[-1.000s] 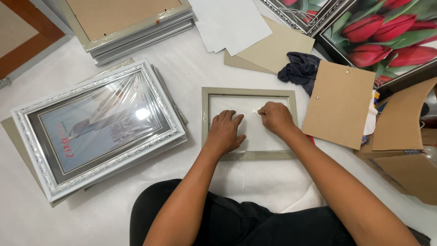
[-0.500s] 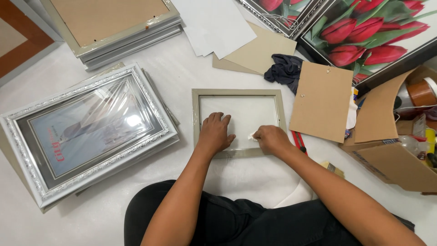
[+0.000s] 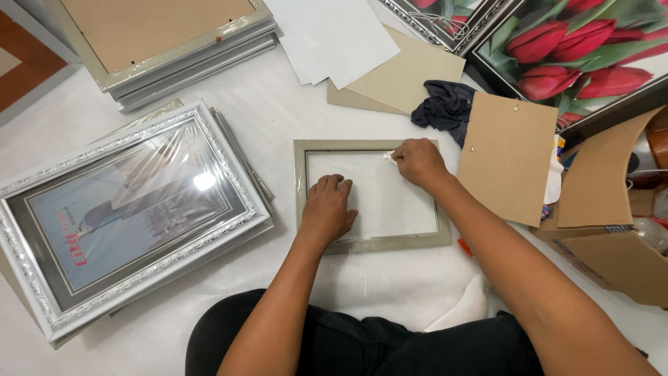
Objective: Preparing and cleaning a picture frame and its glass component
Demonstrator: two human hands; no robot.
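While the left hand (image 3: 327, 209) lies flat, fingers spread, on the small frame (image 3: 371, 195), the right hand (image 3: 417, 162) pinches a white wad (image 3: 389, 158) at that frame's top edge.

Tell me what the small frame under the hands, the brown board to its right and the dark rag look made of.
Small frame: grey-beige moulding, perhaps plastic or painted wood, matte; its pane reflects faintly, so glass or clear plastic. Brown board: flat, dull fibreboard or cardboard with small metal clips. Dark rag: crumpled soft cloth.
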